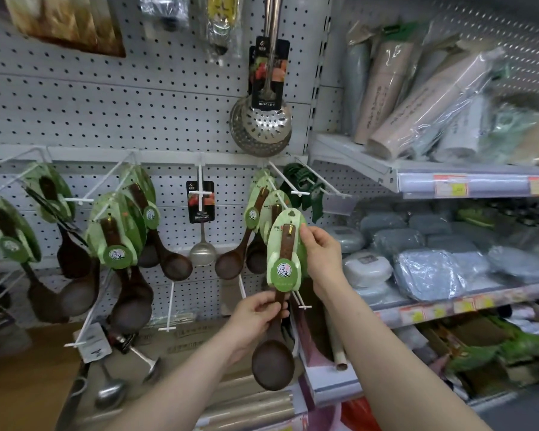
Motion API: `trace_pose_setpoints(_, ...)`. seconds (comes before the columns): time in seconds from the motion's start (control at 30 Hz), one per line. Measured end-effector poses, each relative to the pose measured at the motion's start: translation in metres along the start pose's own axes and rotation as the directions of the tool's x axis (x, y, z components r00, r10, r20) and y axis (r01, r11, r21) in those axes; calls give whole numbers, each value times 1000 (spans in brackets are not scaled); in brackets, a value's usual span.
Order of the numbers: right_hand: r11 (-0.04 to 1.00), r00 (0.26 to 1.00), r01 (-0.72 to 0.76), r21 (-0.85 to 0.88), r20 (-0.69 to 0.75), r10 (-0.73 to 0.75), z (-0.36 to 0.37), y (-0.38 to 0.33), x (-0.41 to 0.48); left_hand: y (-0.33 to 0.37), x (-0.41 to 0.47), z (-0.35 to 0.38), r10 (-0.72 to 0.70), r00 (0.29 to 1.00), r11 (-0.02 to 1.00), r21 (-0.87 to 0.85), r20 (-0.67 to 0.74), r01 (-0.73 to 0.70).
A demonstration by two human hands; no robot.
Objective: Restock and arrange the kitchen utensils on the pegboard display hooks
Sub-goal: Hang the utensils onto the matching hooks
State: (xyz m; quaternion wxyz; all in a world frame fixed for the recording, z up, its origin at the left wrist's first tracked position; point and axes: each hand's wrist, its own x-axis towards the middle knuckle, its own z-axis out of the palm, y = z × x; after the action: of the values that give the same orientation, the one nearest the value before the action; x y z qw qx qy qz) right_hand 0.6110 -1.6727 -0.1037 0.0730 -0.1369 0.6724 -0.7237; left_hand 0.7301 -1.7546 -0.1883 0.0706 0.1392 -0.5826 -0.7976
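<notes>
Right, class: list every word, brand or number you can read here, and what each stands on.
"HONG JAYU": black card on the steel skimmer.
"原本": round green label on the held wooden spoon.
Shelf price tags: too blurred to read.

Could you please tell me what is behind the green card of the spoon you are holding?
More carded wooden spoons hang from a white hook behind the green card. It hides much of the nearest spoon and the hook's end.
</notes>
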Motion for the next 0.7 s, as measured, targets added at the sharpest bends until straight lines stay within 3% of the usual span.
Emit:
trace_pose_setpoints(0.43, 997, 998, -30, -73, 48, 33, 6, 8, 42, -1, 31, -5, -19, 995, 990, 140, -93, 32)
trace_pose_setpoints(0.7, 1000, 997, -18, -2, 69, 18, 17, 25, 62, -5, 65, -20, 11, 980, 976, 215, -200, 33)
